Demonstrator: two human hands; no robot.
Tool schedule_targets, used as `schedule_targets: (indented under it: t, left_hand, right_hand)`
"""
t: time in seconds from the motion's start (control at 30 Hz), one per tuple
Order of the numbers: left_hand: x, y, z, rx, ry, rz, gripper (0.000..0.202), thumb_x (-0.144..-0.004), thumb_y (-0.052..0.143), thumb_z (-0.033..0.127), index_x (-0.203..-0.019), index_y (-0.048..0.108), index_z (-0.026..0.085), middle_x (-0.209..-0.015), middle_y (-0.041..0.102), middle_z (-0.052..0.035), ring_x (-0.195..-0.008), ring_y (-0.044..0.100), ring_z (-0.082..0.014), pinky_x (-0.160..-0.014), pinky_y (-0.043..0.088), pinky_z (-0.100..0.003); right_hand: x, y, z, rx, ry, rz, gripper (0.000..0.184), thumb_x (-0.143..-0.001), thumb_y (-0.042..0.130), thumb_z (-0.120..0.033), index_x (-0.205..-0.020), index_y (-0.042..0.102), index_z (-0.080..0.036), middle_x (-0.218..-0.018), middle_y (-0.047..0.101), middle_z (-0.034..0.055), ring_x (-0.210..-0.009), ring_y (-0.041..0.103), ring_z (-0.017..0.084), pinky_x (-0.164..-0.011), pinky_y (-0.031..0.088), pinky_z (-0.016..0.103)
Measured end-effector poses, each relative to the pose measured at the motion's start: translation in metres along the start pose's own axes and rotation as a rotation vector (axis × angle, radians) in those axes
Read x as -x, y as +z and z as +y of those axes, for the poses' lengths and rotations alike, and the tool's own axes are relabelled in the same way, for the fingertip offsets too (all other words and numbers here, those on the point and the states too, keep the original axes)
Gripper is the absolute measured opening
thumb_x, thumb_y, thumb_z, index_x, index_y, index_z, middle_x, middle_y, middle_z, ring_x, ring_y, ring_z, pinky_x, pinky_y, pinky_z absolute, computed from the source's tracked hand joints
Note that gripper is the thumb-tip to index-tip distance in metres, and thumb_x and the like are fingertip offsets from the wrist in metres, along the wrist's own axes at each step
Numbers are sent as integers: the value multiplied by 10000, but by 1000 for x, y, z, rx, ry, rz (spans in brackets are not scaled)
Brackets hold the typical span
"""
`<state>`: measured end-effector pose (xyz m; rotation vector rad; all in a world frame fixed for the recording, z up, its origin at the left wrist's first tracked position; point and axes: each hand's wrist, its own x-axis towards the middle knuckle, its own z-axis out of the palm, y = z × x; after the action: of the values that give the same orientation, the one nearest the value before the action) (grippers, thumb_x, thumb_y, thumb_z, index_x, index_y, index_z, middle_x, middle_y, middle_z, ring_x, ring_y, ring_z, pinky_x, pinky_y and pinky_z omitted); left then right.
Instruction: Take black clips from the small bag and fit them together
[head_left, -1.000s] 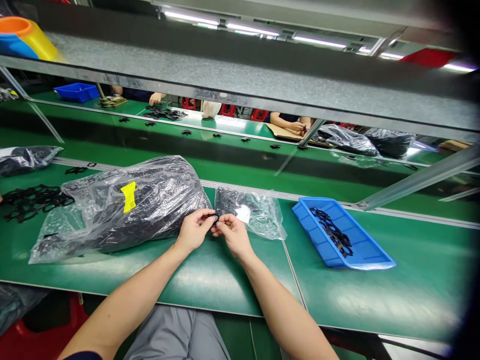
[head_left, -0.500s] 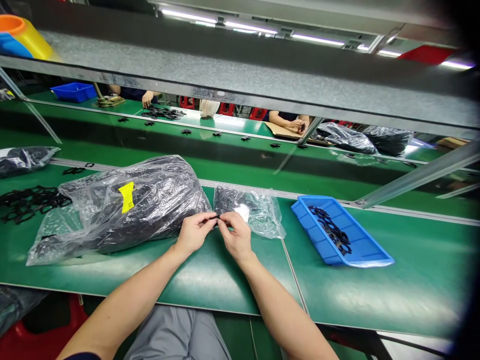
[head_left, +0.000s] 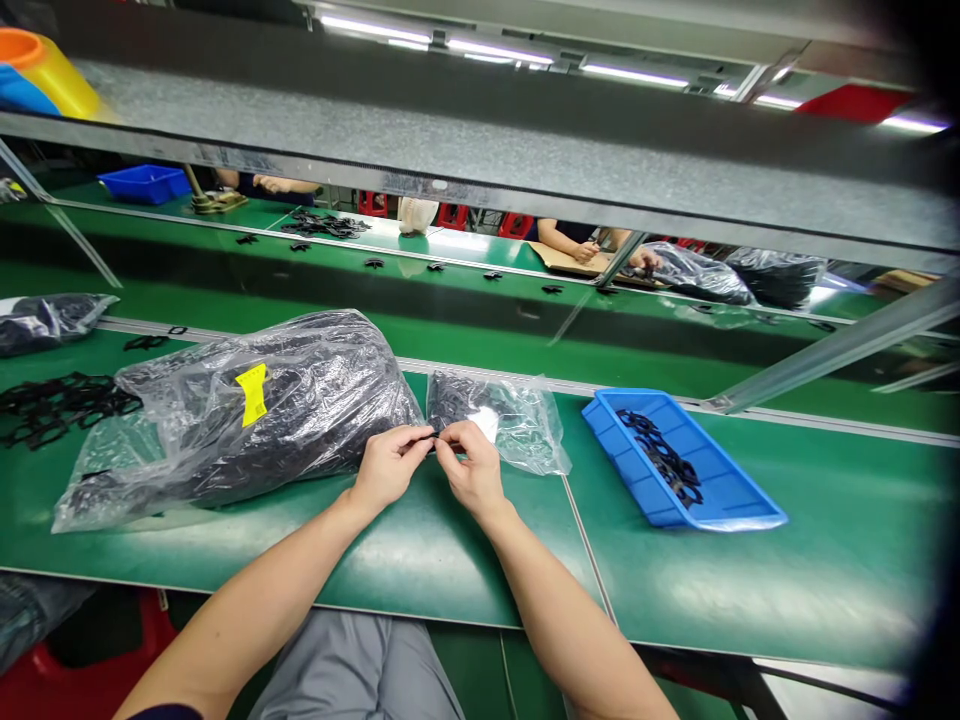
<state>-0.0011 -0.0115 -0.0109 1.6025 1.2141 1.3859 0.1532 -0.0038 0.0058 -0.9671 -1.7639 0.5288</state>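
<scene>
Between my fingertips is a small black plastic part (head_left: 433,437), mostly hidden by the fingers. My left hand (head_left: 388,466) pinches it from the left, and my right hand (head_left: 472,468) pinches it from the right. Just behind my left hand lies a large clear bag (head_left: 322,390) full of black parts, with a yellow label (head_left: 253,392). A smaller clear bag (head_left: 525,425) of dark pieces lies behind my right hand. Off to the right, a blue tray (head_left: 739,490) contains several black frame-like parts (head_left: 660,458).
Loose black frames (head_left: 64,405) are piled at the left on the green table (head_left: 360,575). Beyond it, small black parts (head_left: 435,267) sit spaced along a green strip. Two co-workers' hands (head_left: 585,250) show opposite. A metal shelf (head_left: 450,140) crosses overhead; a slanted post (head_left: 840,350) stands right.
My hands stay almost still around the black part. Across the table, one co-worker's hand has drawn back from the black pile, and the other co-worker's hands have moved apart.
</scene>
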Motion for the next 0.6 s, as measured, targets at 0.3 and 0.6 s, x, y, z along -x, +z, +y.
schedule_targets:
  t: [0.3,0.6]
  left_hand:
    - [0,0,1,10,9,-7,225,-831,615,302,-1002,727,209,-976,730,-69,-827,693,-192,-754,578,-316]
    - [1,1,-2,25,1,-2,226,-831,613,304,-1003,728,213,-963,727,-69,-809,691,-189,-729,581,-312]
  right_hand:
    - [2,3,1,-26,77,27,50,-833,552,-237,-792,581,-237,-784,566,30,-695,538,171,-631,478,318]
    - [1,1,2,15,38,4,78,-840,538,-242,-791,598,-242,-773,570,30,-704,536,176,-660,466,328]
